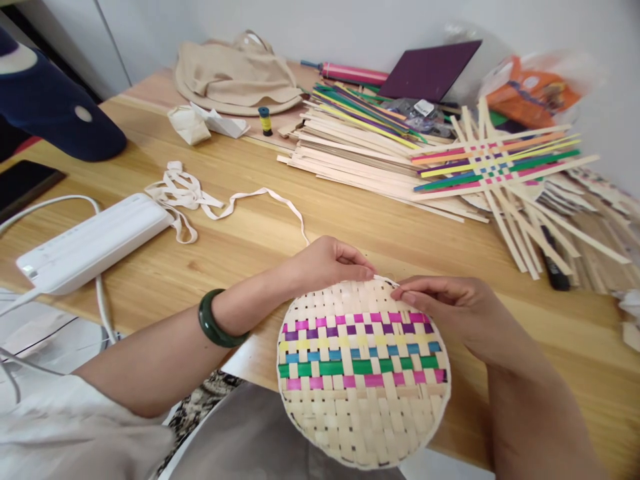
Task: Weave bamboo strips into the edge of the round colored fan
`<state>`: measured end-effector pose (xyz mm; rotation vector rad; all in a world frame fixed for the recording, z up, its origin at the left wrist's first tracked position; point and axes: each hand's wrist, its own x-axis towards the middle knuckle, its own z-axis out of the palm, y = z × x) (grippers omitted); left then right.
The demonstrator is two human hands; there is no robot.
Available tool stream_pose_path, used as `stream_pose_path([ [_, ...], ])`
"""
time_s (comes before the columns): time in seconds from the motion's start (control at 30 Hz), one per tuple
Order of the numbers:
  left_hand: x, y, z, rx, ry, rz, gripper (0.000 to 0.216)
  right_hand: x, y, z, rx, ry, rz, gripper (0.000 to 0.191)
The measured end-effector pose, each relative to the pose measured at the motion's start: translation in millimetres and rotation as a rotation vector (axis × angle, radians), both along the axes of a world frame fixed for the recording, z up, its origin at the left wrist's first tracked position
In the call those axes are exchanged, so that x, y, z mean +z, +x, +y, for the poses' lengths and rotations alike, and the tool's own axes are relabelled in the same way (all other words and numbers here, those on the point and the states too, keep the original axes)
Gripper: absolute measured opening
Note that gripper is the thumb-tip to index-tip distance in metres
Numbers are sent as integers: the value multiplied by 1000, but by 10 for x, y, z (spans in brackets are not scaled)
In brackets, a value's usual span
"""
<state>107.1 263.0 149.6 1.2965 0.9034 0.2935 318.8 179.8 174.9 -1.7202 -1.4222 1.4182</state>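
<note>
A round woven mat [363, 400] of pale strips with purple, yellow, blue, green and pink bands lies over the table's front edge. My left hand [327, 262] pinches its top rim, where a cream ribbon [260, 197] ends. A green bangle [213, 321] circles my left wrist. My right hand [450, 307] pinches the same rim just to the right, fingertips almost touching the left ones.
A white power strip [95, 241] with cables sits at the left. Stacked pale and coloured strips [360, 143] and a half-woven piece [493, 167] fill the back right. Behind are a beige hat [235, 77], a thread spool [265, 121], crumpled paper [189, 124], a purple board [430, 69] and an orange bag [533, 90].
</note>
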Motion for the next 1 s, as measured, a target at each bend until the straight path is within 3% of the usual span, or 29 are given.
stream_pose_path([
  [0.27,39,-21,-4,30,-60,23,18,-21,-38,-12,-86,-7,-29,25],
  [0.53,-19,-18,6,59,-283,-78,16,23,-146,-14,-184,53,-80,22],
  [0.67,30,9,4,112,-147,-114,18,26,-161,-10,-182,56,-86,21],
  [0.8,96,-8,-10,50,3,-32,18,21,-151,-8,-176,52,-85,20],
  [1.0,123,-36,-30,17,18,53,31,18,-118,-6,-211,83,-89,22],
])
